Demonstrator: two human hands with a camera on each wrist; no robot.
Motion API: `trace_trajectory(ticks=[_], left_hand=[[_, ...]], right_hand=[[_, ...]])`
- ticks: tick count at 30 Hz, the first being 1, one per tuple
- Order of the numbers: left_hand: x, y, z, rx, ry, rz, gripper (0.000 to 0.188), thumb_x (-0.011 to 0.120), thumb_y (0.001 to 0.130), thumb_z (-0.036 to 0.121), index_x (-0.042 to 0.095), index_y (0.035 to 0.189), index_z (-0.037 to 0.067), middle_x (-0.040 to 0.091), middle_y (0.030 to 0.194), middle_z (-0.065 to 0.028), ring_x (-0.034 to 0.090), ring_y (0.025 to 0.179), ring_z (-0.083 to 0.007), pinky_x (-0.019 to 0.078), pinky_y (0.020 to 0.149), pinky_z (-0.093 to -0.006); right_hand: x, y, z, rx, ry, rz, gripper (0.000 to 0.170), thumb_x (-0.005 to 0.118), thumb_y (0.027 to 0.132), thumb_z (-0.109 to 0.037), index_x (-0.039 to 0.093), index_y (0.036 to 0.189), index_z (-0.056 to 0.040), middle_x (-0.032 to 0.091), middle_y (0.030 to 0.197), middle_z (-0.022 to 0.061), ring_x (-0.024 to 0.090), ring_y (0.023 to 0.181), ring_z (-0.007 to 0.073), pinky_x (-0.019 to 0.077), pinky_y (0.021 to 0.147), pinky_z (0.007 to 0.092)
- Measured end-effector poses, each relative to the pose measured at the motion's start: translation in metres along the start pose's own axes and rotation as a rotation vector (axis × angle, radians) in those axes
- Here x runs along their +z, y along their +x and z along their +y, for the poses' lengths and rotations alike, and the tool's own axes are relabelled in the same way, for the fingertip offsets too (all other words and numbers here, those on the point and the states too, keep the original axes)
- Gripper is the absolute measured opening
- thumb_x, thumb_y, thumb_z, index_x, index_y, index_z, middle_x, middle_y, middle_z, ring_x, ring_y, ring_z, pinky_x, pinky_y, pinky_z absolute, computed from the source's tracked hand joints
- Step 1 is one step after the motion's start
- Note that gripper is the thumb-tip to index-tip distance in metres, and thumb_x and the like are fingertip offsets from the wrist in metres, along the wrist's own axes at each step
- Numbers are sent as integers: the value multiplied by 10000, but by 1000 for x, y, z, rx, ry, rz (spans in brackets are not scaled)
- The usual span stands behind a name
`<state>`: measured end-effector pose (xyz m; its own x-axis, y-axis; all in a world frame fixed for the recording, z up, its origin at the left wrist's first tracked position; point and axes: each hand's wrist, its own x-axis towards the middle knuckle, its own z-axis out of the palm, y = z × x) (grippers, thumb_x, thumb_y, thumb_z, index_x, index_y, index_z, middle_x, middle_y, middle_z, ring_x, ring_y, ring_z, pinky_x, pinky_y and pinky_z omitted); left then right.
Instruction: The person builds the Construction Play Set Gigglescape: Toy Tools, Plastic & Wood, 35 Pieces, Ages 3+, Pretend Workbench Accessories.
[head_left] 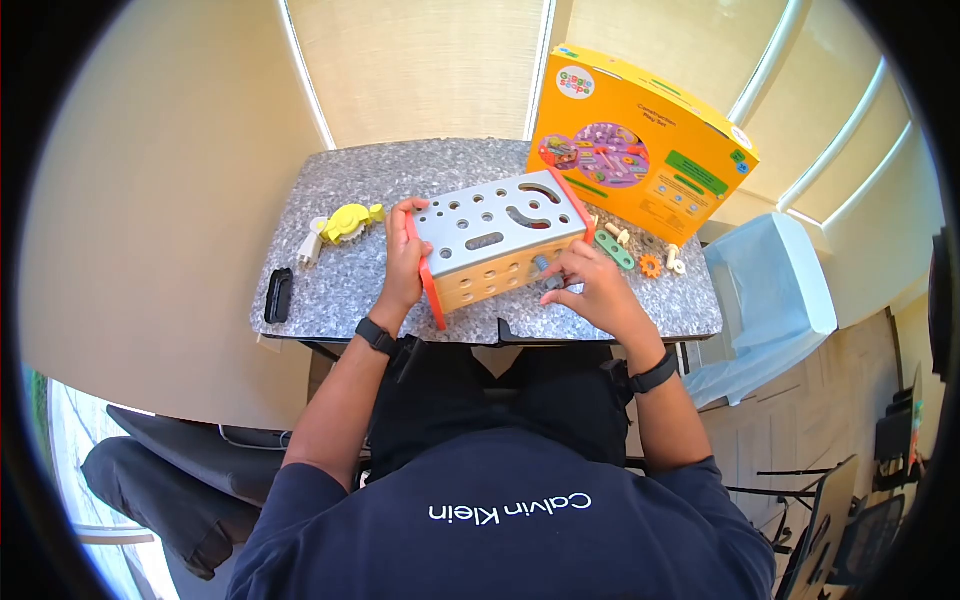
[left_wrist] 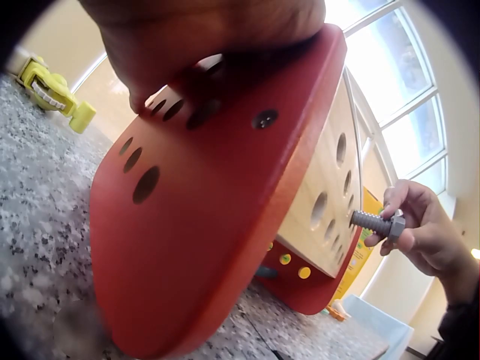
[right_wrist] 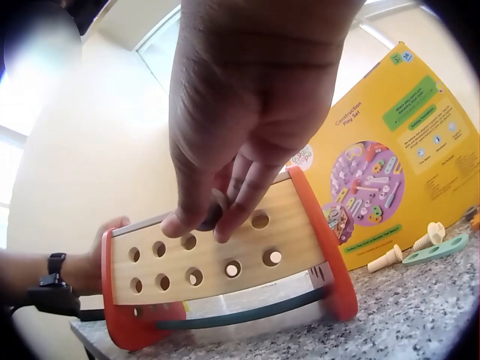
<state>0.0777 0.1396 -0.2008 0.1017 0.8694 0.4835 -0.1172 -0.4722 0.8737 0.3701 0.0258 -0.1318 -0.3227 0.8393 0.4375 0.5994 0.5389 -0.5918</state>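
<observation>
A toy workbench box with a grey perforated top (head_left: 490, 222), wooden sides (right_wrist: 217, 259) and red end panels (left_wrist: 202, 195) rests on the speckled table. My left hand (head_left: 404, 262) grips its left end, fingers over the top edge. At the front wooden side, my right hand (head_left: 598, 290) pinches a grey bolt (left_wrist: 375, 223) by its hex head. The bolt's threaded tip points at the holed side in the left wrist view; whether it is inside a hole cannot be told. In the right wrist view my right hand (right_wrist: 251, 120) mostly hides the bolt.
Behind stands a yellow box (head_left: 640, 140). Right of the workbench lie a green strip (head_left: 614, 250), an orange gear (head_left: 650, 266) and cream bolts (head_left: 675, 259). To the left are a yellow toy piece (head_left: 350, 223) and a black tray (head_left: 279, 296). A blue-covered chair (head_left: 775, 290) stands at the right.
</observation>
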Motion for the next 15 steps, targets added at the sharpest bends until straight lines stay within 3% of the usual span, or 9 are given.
trace_trajectory(ticks=[5,9,11,15], left_hand=[[-1,1,2,16,31,-8,568,502,745,134,507,1306,50,436,1282,-148,412,1264,-291,287,1164,-400],[-2,1,7,-4,144,-26,595,511,759,236,468,1325,57,438,1309,-117,404,1293,-241,280,1171,-384],[-1,0,6,14,184,-22,596,514,757,241,472,1322,54,439,1310,-118,401,1296,-243,276,1172,-382],[-3,0,11,22,145,-19,538,517,769,145,518,1296,34,449,1287,-162,412,1270,-306,296,1161,-404]], right_hand=[[8,2,6,27,47,7,338,894,758,-150,691,1004,-38,653,992,86,687,830,242,562,713,351],[15,3,5,69,-34,57,360,901,753,-195,673,987,-42,655,1002,72,686,780,223,561,683,347],[17,7,-1,89,-192,207,364,892,763,-254,646,943,-56,664,956,52,676,725,220,548,652,348],[27,7,15,76,-301,217,368,884,766,-309,627,875,-69,660,848,43,660,684,226,525,624,355]])
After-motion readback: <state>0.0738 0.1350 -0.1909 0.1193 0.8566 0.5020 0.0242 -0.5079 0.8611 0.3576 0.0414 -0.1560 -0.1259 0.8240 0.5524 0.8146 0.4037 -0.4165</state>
